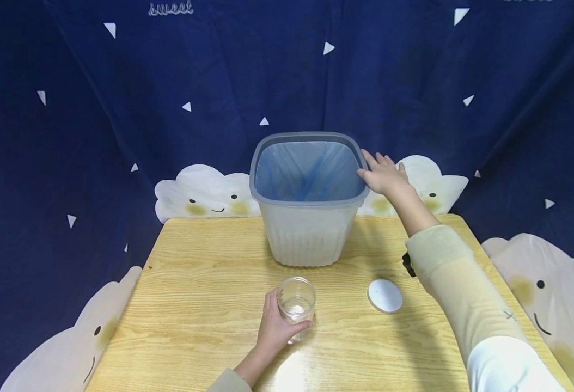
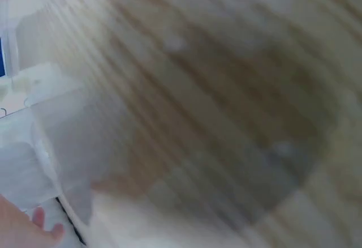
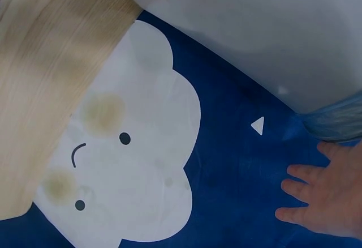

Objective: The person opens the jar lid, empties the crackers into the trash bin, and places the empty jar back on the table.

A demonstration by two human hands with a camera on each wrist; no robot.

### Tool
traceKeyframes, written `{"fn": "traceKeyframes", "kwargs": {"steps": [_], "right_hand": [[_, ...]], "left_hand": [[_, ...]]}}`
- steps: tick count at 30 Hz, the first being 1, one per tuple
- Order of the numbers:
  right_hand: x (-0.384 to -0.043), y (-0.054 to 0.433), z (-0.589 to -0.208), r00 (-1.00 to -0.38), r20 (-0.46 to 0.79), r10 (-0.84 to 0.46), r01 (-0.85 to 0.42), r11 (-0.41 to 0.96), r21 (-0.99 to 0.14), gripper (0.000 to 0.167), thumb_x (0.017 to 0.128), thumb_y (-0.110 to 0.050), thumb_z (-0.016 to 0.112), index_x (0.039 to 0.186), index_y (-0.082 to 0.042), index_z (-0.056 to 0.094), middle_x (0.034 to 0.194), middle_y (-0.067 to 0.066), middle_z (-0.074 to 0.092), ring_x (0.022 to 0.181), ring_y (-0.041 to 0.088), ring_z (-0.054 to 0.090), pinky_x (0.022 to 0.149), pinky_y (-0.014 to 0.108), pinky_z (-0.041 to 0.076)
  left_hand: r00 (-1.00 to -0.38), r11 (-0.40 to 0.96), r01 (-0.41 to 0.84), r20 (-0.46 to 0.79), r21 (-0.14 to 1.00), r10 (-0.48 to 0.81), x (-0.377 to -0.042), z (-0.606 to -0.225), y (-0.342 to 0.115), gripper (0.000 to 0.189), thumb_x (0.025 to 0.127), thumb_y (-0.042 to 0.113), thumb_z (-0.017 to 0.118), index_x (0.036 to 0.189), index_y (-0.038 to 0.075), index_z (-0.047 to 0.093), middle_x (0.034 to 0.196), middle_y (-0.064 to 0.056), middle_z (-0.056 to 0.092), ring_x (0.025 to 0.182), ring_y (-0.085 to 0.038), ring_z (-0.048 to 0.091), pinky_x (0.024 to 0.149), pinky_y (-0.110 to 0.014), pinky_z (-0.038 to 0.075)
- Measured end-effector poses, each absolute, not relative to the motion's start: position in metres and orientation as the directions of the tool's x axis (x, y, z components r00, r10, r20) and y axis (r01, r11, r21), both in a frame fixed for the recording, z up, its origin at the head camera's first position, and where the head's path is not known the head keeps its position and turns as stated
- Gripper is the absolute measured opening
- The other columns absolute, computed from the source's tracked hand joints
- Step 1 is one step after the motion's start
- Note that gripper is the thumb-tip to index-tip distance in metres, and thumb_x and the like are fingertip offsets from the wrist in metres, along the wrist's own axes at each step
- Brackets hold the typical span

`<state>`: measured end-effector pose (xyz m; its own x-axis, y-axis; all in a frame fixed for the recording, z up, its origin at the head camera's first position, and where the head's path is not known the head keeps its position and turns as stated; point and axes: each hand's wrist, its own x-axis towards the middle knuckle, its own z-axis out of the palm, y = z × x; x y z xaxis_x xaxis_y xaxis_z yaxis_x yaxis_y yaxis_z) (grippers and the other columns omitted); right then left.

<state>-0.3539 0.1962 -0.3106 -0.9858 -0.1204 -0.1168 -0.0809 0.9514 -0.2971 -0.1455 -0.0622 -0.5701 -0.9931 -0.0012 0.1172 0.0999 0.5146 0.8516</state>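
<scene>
A clear, open-topped plastic jar (image 1: 297, 305) stands near the middle front of the table, and my left hand (image 1: 275, 326) grips it round the side, thumb in front and fingers behind. In the left wrist view a blurred see-through shape fills much of the picture. My right hand (image 1: 384, 173) is at the right side of the bin's grey rim (image 1: 311, 203), its fingers spread and fairly straight. From the right wrist, the same hand (image 3: 334, 194) shows beside the bin's pale wall (image 3: 254, 27), close to the blue liner (image 3: 336, 120).
The whitish bin (image 1: 311, 234), lined with a blue bag (image 1: 311, 169), stands at the back of the wooden table (image 1: 203, 272). A round white lid (image 1: 384, 295) lies flat to the right, close to my right forearm. A dark blue curtain (image 1: 208, 71) with clouds hangs behind.
</scene>
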Motion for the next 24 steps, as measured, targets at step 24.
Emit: {"fn": "traceKeyframes", "kwargs": {"steps": [24], "right_hand": [[-0.348, 0.195, -0.313, -0.994, 0.082, -0.079, -0.098, 0.957, -0.273, 0.059, 0.096, -0.044, 0.028, 0.143, -0.008, 0.027, 0.148, 0.024, 0.017, 0.135, 0.041, 0.013, 0.106, 0.06, 0.005]], "left_hand": [[-0.983, 0.634, 0.144, 0.036, 0.76, 0.179, -0.147, -0.513, -0.096, 0.11, 0.057, 0.061, 0.075, 0.141, 0.009, 0.026, 0.136, -0.017, 0.038, 0.124, -0.039, 0.036, 0.096, -0.061, 0.031]]}}
